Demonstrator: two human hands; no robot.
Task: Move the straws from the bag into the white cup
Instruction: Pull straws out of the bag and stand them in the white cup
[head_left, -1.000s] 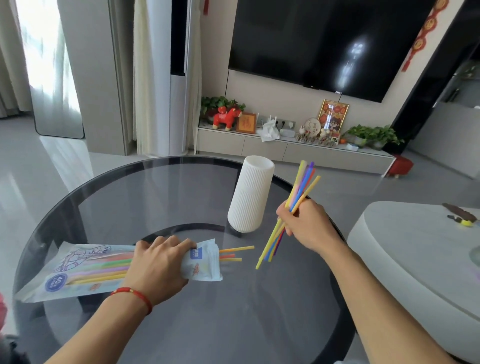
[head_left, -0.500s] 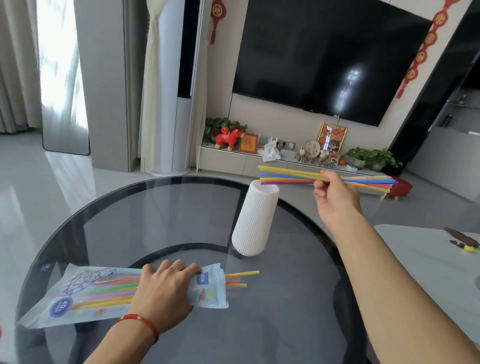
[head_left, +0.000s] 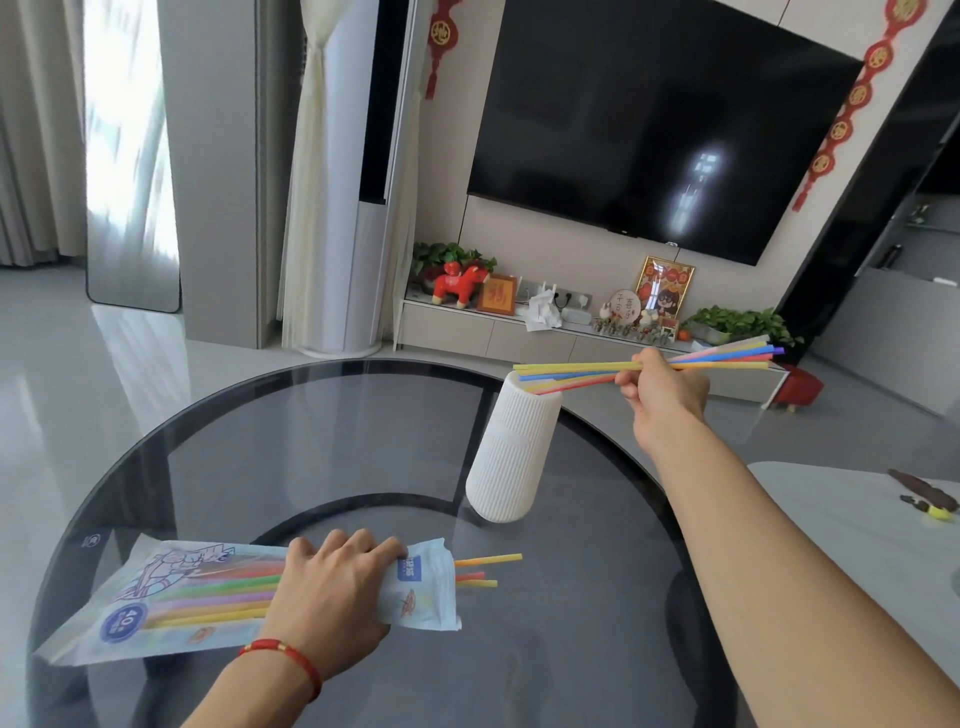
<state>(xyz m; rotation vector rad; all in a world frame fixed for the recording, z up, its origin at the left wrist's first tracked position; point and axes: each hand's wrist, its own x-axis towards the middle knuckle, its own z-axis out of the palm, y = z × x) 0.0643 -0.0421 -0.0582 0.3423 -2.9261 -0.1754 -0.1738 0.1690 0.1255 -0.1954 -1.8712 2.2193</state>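
Glass table (head_left: 311, 441), bag (head_left: 156, 597) marked "40", right hand (head_left: 662, 387) gripping straws (head_left: 571, 371)

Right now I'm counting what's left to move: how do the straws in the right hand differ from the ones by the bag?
The held straws are a bundle pinched in the right hand, in the air, near level, their left tips over the white cup. The loose straws are only three tips poking from the bag, low at the glass table, under the left hand. Both are thin and multicoloured.
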